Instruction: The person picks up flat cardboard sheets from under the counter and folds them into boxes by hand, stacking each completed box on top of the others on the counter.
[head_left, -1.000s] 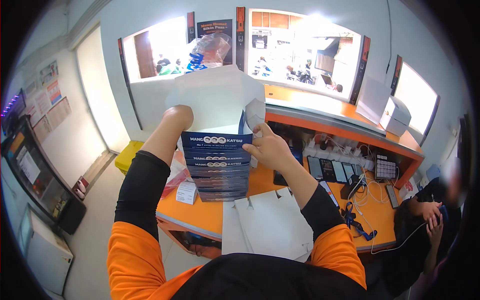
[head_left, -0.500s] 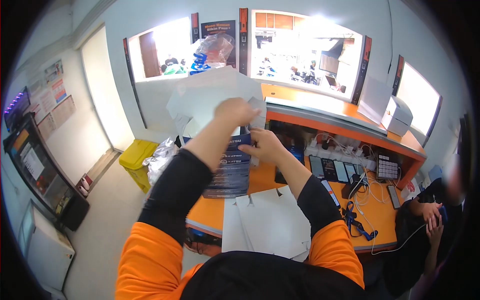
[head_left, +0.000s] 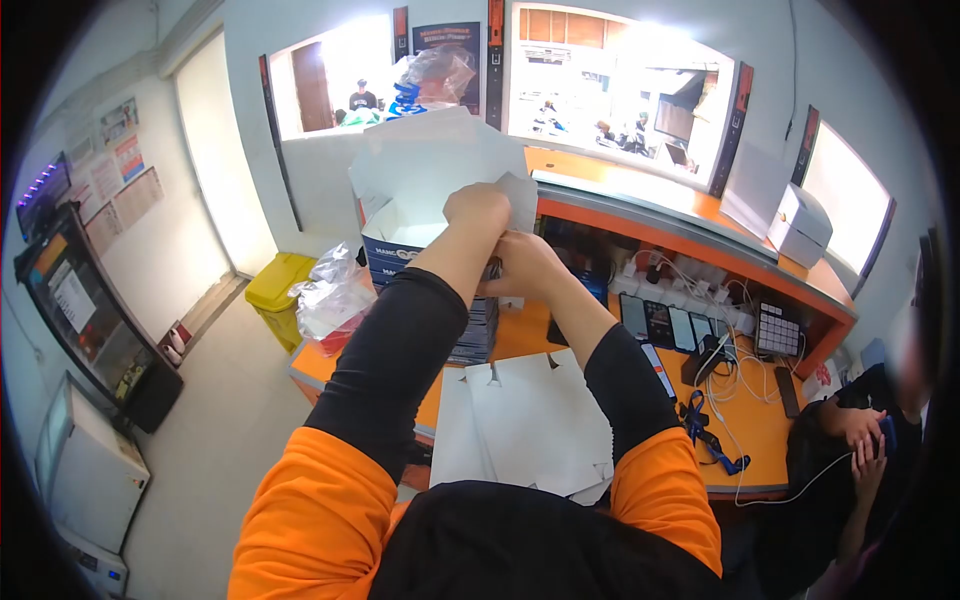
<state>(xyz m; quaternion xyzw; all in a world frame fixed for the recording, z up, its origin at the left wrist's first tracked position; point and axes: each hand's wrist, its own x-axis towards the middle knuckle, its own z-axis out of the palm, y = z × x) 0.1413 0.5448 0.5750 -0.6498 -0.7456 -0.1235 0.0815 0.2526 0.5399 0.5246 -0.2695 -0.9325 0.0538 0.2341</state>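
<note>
An open cardboard food box (head_left: 388, 252), dark blue outside and white inside, sits on top of a stack of flat blue boxes (head_left: 474, 338). Its lid (head_left: 425, 150) stands raised at the back. My left hand (head_left: 478, 210) reaches across to the box's right side, its fingers curled on the corner and partly hidden. Just below it, my right hand (head_left: 524, 266) pinches the same corner from outside, the two hands nearly touching. Flat white cardboard sheets (head_left: 535, 425) lie on the orange table in front of me.
A clear plastic bag (head_left: 333, 293) lies left of the stack, near a yellow bin (head_left: 275, 290). Several phones (head_left: 658, 325), cables and a blue lanyard (head_left: 700, 430) occupy the table's right. Another person's hands (head_left: 868, 445) hold a phone at far right.
My left hand has come in closer to my right at the box's right corner, and its forearm has swung rightward. More of the box's inside and front now shows.
</note>
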